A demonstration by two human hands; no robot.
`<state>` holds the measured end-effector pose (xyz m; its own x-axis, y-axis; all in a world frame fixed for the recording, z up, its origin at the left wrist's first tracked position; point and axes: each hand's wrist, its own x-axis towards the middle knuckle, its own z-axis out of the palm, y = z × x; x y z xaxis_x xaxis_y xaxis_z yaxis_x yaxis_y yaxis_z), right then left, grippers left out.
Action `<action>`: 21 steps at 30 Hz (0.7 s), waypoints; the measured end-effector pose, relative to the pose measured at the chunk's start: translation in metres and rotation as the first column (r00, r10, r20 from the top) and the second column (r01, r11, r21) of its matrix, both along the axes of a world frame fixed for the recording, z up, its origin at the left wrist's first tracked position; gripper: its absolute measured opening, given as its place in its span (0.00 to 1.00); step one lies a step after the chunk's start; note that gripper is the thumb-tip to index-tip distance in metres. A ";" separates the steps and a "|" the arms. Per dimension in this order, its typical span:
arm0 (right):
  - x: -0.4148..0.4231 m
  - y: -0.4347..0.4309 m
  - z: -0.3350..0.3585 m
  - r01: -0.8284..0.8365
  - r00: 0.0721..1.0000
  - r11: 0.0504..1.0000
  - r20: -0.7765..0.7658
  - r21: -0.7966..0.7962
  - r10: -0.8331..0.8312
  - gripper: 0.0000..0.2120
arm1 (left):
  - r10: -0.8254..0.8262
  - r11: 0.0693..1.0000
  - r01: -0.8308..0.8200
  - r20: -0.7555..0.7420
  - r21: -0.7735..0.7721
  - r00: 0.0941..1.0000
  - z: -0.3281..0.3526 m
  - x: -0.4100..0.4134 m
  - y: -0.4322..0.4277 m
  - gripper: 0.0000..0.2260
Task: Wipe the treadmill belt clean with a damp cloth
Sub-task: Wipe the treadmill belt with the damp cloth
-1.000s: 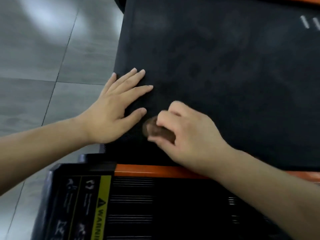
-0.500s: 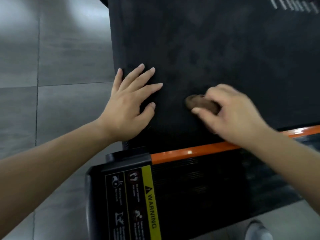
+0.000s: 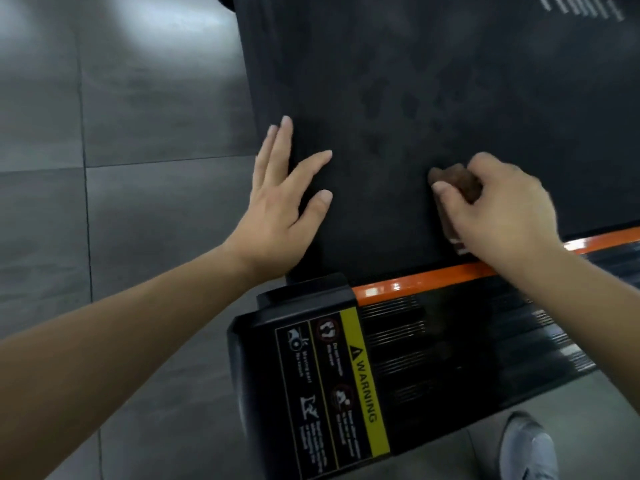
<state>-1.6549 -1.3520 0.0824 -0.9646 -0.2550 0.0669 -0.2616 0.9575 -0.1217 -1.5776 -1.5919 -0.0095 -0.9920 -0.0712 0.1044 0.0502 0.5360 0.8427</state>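
Note:
The black treadmill belt (image 3: 433,81) fills the upper middle and right of the head view, with faint darker patches on it. My right hand (image 3: 498,209) grips a small bunched brown cloth (image 3: 457,180) and presses it onto the belt near its rear end; most of the cloth is hidden under the fingers. My left hand (image 3: 277,206) lies flat with straight fingers on the belt's left edge, thumb spread to the right.
An orange strip (image 3: 415,282) and a black end cover with a yellow warning label (image 3: 362,379) close the belt's near end. Grey floor tiles (image 3: 121,133) lie to the left. A grey shoe (image 3: 526,448) shows at the bottom right.
My right hand has slid the cloth to the right along the belt, away from my left hand. My left hand stays flat at the belt's left edge, fingers now closer together.

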 end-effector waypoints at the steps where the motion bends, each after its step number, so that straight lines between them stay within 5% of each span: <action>1: 0.005 -0.012 -0.004 -0.006 1.000 1.000 -0.023 -0.015 0.006 0.15 | 0.024 0.997 -0.028 0.052 0.074 0.998 -0.001 0.003 0.000 0.22; 6: 0.022 -0.074 -0.016 -0.359 0.929 0.909 0.010 -0.211 0.369 0.17 | 0.179 0.946 -0.199 0.098 0.256 0.979 -0.008 0.003 -0.003 0.26; 11: 0.012 -0.074 -0.013 -0.308 0.951 0.929 -0.023 -0.203 0.310 0.14 | 0.230 0.928 -0.235 0.050 0.289 0.972 -0.017 0.001 -0.012 0.25; 16: 0.049 -0.059 0.002 -0.328 0.846 0.878 0.304 -0.350 0.437 0.11 | 0.219 0.932 -0.231 0.076 0.278 0.973 -0.013 0.003 -0.013 0.25; 21: 0.021 -0.090 -0.007 -0.366 0.907 0.890 0.108 -0.272 0.406 0.13 | 0.157 0.969 -0.172 0.097 0.175 0.983 -0.008 0.007 -0.027 0.26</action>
<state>-1.6339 -1.4422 0.0755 -0.7957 -0.6050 0.0294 -0.5628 0.7206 -0.4050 -1.5709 -1.6188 -0.0180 -0.9696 -0.2445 -0.0068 -0.0993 0.3680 0.9245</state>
